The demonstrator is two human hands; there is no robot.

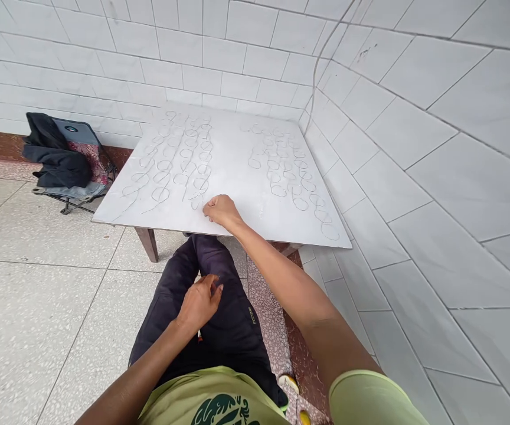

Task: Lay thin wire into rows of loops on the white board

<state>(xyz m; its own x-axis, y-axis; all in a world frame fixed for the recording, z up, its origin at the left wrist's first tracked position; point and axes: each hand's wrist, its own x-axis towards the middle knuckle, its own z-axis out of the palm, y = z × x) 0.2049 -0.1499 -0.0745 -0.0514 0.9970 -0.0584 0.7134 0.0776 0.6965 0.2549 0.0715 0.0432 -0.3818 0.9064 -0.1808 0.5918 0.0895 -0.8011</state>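
My right hand [221,211] reaches over the near edge of a white board-topped table [232,177], thumb and fingers pinched together. At its fingertips lies a small, thin dark looped strand [196,203]; the pinched end is hidden by the fingers. My left hand [199,303] hovers above my thighs with curled fingers, and whatever it holds, if anything, cannot be made out. Rows of thin loops [161,195], some with straight tails, cover the left part of the tabletop. Another group of loops [278,190] runs along the right part.
A folding chair [82,192] with dark cloth [58,165] on it stands left of the table. White tiled walls [255,56] meet behind and right of the table, with a cable [315,77] hanging in the corner. My legs [179,277] extend toward the wooden table leg [147,243].
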